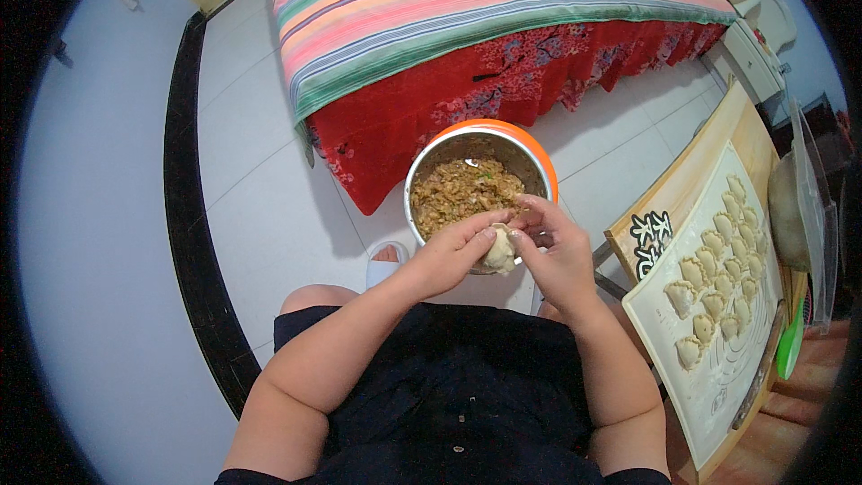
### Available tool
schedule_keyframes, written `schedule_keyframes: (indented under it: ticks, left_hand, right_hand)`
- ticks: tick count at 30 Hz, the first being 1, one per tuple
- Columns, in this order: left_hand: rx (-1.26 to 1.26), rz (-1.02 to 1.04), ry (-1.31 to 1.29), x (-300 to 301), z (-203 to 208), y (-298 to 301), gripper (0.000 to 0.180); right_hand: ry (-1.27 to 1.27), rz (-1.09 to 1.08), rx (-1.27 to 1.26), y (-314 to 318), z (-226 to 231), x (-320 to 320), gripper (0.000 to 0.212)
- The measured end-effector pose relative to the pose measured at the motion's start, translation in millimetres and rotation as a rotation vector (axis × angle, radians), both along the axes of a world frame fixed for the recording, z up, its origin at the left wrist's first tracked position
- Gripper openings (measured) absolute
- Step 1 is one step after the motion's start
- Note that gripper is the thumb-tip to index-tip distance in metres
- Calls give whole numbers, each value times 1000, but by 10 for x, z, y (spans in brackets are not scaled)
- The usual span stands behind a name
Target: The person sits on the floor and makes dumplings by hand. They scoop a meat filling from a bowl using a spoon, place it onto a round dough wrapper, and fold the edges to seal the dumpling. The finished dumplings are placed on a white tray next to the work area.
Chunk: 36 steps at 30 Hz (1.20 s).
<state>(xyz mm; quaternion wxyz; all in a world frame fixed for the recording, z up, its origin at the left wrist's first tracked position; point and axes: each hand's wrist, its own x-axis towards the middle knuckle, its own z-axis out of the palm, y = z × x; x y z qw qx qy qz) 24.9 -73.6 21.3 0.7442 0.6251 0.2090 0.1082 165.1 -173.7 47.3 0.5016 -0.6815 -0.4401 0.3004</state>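
Note:
Between both hands is a pale, folded dumpling (500, 251), held in front of my lap. My left hand (456, 251) grips it from the left, thumb against the dough. From the other side my right hand (555, 250) pinches its edge with bent fingers. Just beyond the hands stands a round metal bowl (415, 181) of brown minced filling (462, 190) with green bits. The hands cover part of its near rim. To my right, several shaped dumplings (714, 305) lie in rows on a white mat (669, 350).
The mat rests on a wooden board (691, 171) at my right. A green-handled tool (790, 341) and a metal pot (787, 216) are at its far side. An orange round stool or basin (546, 162) shows behind the bowl. Ahead is a bed with a striped cover (404, 9).

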Motion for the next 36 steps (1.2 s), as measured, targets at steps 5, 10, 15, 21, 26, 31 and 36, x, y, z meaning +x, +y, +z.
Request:
schedule_keyframes:
  ticks: [5,10,15,21,26,31,36]
  left_hand:
    - [42,42,-20,17,1,-30,36]
    - [-113,113,15,27,21,-25,34]
    - [37,44,52,17,-40,-31,33]
    - [-91,130,35,33,52,-19,33]
    - [97,-3,107,-4,96,-43,34]
    - [197,45,66,15,97,-7,34]
    - [120,68,54,19,103,-10,35]
  right_hand:
    - [-163,8,109,11,-50,-40,38]
    - [-13,-26,81,27,-32,-65,38]
    - [-413,74,126,16,-80,-32,42]
    - [-171,-45,124,20,-61,-61,37]
    - [-481,75,165,4,-71,-21,41]
    - [-339,-8,216,1,-39,-43,41]
    - [-295,-1,122,-24,-30,-6,41]
